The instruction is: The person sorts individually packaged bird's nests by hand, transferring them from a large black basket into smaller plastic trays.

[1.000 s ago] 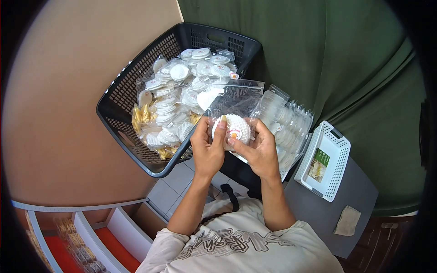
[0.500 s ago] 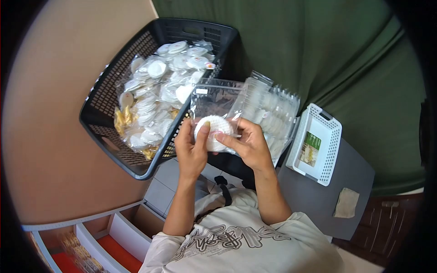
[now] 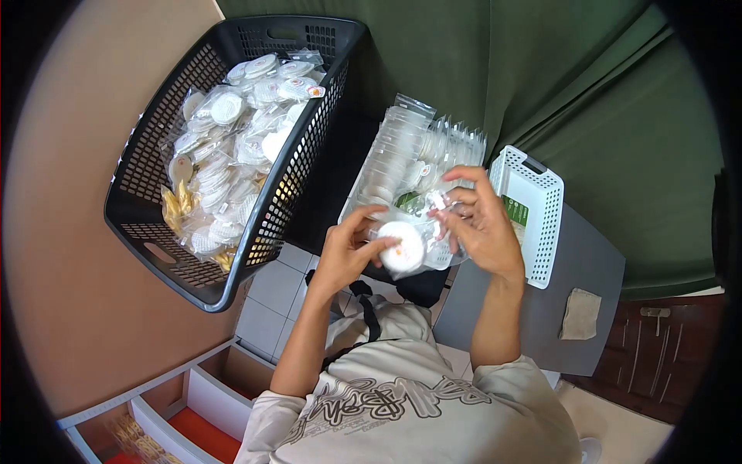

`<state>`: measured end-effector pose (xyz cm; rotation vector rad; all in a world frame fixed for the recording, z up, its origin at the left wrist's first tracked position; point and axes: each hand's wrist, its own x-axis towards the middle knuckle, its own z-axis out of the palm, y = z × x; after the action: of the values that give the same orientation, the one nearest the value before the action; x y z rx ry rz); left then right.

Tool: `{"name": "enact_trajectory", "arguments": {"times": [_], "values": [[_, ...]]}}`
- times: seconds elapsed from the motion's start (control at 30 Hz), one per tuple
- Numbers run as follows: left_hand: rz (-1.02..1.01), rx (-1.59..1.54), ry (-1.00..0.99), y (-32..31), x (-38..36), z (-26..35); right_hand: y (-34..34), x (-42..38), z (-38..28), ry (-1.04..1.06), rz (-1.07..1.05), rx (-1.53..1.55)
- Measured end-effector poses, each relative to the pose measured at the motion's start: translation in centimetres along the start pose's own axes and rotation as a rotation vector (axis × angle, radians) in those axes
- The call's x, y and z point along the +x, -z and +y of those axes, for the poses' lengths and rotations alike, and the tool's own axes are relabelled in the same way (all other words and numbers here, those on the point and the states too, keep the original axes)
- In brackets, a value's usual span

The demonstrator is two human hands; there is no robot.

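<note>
A clear plastic bag with a round white textured pad (image 3: 403,249) in it is held in front of my body. My left hand (image 3: 346,254) pinches the pad's end of the bag between thumb and fingers. On the other side, my right hand (image 3: 491,236) has its thumb and fingertips on the loose clear plastic, slightly blurred, with some fingers raised. Just beyond both hands stand rows of similar bagged white pads (image 3: 398,143), packed upright in a white container.
On the left, a large black basket (image 3: 251,255) holds a heap of bagged pads and some gold-coloured pieces. A white basket (image 3: 541,255) with a green printed card and a folded cloth (image 3: 580,314) lie on the grey table (image 3: 495,332). Compartmented shelving (image 3: 166,425) is at lower left.
Both hands have moved right and down with the bag, away from the black basket. My right hand has shifted from the pad to the loose plastic. The view has shifted too.
</note>
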<state>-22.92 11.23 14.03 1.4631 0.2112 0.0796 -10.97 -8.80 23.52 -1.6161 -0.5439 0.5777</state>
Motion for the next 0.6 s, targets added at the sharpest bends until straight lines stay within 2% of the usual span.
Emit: {"name": "enact_trajectory", "arguments": {"times": [0.07,0.13,0.17,0.2,0.3,0.33,0.4,0.47,0.53,0.6], "values": [[0.179,0.149,-0.057,-0.9,0.4,-1.3,1.0,0.9,1.5,0.025,0.052,0.035],[0.297,0.231,0.007,-2.0,0.2,-1.9,2.2,2.5,4.3,0.394,0.092,-0.386],[0.302,0.24,-0.007,-2.6,0.2,-2.2,2.4,2.6,4.9,0.293,0.113,-0.409],[0.308,0.248,-0.021,-3.2,0.2,-2.7,2.4,2.9,5.9,0.293,0.114,-0.41],[0.208,0.228,-0.11,-5.5,0.6,-4.3,2.1,3.7,8.6,-0.129,0.205,-0.174],[0.175,0.262,-0.143,-6.1,0.9,-4.5,2.0,3.8,9.1,-0.127,0.202,-0.175],[0.105,0.293,-0.065,-7.2,1.0,-5.1,1.8,3.9,10.0,-0.179,0.263,-0.08],[0.15,0.388,-0.206,-8.1,1.7,-6.0,1.8,4.0,10.0,-0.2,0.28,-0.038],[0.07,0.375,-0.146,-8.6,2.1,-5.8,1.9,3.2,9.6,-0.235,0.302,0.003],[0.145,0.397,-0.259,-9.1,2.6,-4.9,2.1,2.8,8.4,-0.205,0.337,0.007]]}}
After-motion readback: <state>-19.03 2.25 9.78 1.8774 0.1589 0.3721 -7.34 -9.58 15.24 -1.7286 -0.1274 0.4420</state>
